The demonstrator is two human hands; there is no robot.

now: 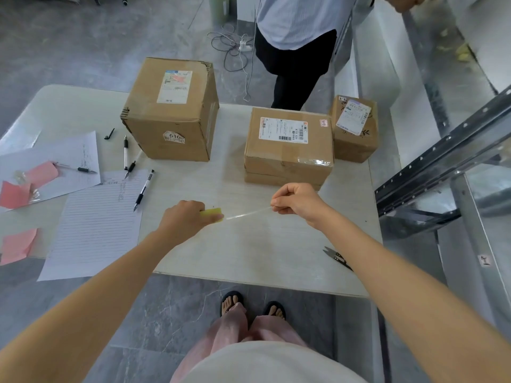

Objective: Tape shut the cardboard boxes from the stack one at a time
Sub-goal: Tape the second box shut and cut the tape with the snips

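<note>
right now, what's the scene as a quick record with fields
left hand: grips tape roll
right hand: fingers pinch end of strip, stretched from the roll
boxes: big box far left; mid box atop flat box; small box far right
snips: on table, by right forearm
left side: pens, paper

There are four cardboard boxes (pixel 171 111), four pens (pixel 125 152), two paper sheets (pixel 96 222), three pink slips (pixel 19 244), one tape roll (pixel 211 214), one clipper (pixel 337 257).

Open tabletop (pixel 249 252) nr front edge; box stack (pixel 287 153) behind; snips (pixel 338 257) rt
</note>
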